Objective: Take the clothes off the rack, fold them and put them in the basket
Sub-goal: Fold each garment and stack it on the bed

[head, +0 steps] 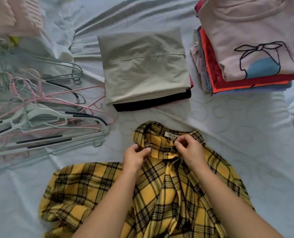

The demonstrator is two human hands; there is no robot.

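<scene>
A yellow and black plaid shirt (pixel 94 189) lies spread on the pale bed sheet (pixel 237 152) in front of me, collar away from me, with a white label showing inside the neck. My left hand (pixel 136 157) pinches the left side of the collar. My right hand (pixel 189 150) pinches the placket just below the collar, at a dark button. Both forearms lie over the shirt's body. No basket or rack is in view.
A folded beige garment (pixel 142 66) lies on a black one beyond the shirt. A tall stack of folded clothes (pixel 249 48), pink top uppermost, stands at the back right. A heap of empty hangers (pixel 39 121) covers the left side. Pink fabric (pixel 14 14) sits far left.
</scene>
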